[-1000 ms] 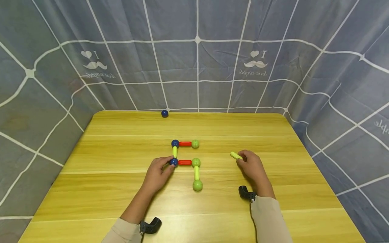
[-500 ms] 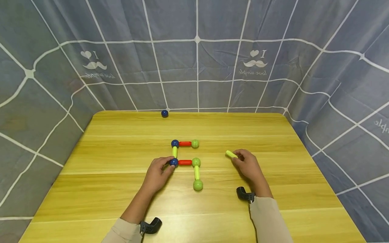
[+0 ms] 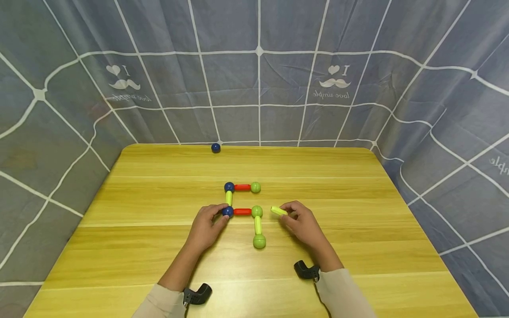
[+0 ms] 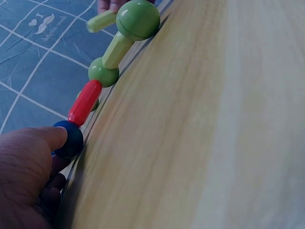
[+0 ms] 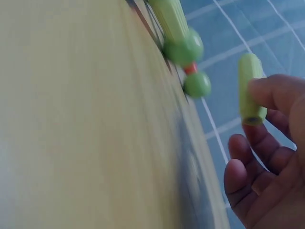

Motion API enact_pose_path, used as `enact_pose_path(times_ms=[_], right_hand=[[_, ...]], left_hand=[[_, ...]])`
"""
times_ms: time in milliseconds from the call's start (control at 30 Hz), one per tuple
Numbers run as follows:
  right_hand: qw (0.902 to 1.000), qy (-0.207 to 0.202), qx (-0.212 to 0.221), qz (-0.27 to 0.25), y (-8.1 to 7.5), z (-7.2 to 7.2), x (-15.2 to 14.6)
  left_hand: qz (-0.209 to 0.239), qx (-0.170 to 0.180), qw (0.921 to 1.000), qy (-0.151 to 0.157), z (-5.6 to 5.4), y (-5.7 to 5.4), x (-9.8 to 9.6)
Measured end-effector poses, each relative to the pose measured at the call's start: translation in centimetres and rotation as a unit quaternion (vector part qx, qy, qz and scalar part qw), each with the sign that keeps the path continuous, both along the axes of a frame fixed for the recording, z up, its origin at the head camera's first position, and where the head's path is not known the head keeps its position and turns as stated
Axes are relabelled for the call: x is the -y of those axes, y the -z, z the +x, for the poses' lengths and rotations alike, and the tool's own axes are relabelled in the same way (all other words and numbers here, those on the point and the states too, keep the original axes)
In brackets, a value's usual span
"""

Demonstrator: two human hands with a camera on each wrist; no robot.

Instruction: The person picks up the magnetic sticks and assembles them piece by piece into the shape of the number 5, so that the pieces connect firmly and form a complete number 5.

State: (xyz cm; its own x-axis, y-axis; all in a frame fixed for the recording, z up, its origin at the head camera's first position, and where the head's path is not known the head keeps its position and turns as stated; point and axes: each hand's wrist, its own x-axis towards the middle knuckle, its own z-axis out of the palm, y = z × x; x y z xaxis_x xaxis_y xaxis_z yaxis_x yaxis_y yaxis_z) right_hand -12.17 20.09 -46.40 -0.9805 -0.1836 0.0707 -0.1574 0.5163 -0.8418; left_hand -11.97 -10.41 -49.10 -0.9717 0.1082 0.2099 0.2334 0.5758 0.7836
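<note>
My left hand (image 3: 207, 226) pinches the near blue ball (image 4: 70, 139) of a ball-and-rod figure lying on the table. From that ball a red rod (image 3: 242, 212) runs right to a green ball (image 3: 256, 211), and a yellow-green rod (image 3: 258, 225) joins this to a nearer green ball (image 3: 259, 241). A second yellow-green rod (image 3: 229, 198) leads back to another blue ball (image 3: 229, 187), then a red rod (image 3: 242, 187) and a green ball (image 3: 256, 187). Between thumb and fingertips, my right hand (image 3: 303, 222) holds a loose yellow-green rod (image 5: 250, 90), just right of the middle green ball.
A single blue ball (image 3: 216, 148) sits at the table's far edge. Grey-blue curtains (image 3: 286, 84) with white lines surround the wooden table (image 3: 159, 168) at the back and sides. Each wrist wears a black camera (image 3: 197, 294).
My right hand has moved left with the yellow-green rod, from the right part of the table to close beside the figure. The left hand stays on the blue ball.
</note>
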Motion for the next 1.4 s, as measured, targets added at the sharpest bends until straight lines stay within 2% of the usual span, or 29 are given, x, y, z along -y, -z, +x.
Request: enact_pose_path(times_ms=[233,400,567,733,1000,1167,1400], right_hand=[[0.9992,-0.032,-0.015,-0.018,0.0,0.8,2.1],[0.9958,-0.082,-0.031,-0.028,-0.3,1.3,3.4],[0.99,-0.131,-0.05,-0.017,-0.3,2.1,4.6],[0.9842,-0.16,-0.077,0.002,0.0,2.7,5.9],[0.9736,-0.184,-0.123,0.058,0.5,3.1,6.7],[0.9701,-0.192,-0.125,0.08,0.6,3.1,6.7],[0.9681,-0.193,-0.135,0.085,0.5,3.2,6.7]], left_hand=[[0.0,0.001,1.0,0.002,0.0,0.0,0.0],[0.001,-0.004,1.0,0.002,0.0,0.1,0.1],[-0.003,-0.007,1.0,0.002,-0.1,0.1,0.1],[-0.004,-0.009,0.9999,-0.001,-0.1,0.2,0.1],[-0.004,0.0,1.0,-0.002,0.0,0.0,0.0],[-0.004,0.002,1.0,-0.002,0.0,-0.1,0.1],[-0.006,0.006,1.0,-0.002,0.0,-0.1,0.0]])
